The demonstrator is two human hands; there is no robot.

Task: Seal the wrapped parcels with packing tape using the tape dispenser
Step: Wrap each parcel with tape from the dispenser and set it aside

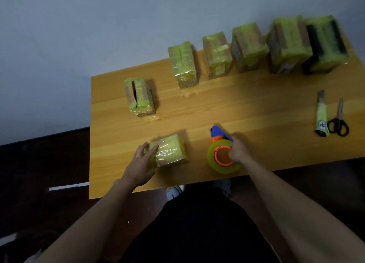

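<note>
A small parcel (170, 151) wrapped in yellow-green tape lies near the front edge of the wooden table (246, 108). My left hand (141, 163) holds its left end, fingers curled over the top. Right of it stands the tape dispenser (222, 152), blue and orange with a yellowish roll of tape. My right hand (240, 150) grips it from the right side. A row of several larger wrapped parcels (248, 45) stands along the back of the table. One more parcel (139, 96) sits alone at mid left.
A utility knife (322, 116) and black-handled scissors (338, 120) lie at the right side of the table. Beyond the table's left and front edges is dark floor. A pale wall rises behind.
</note>
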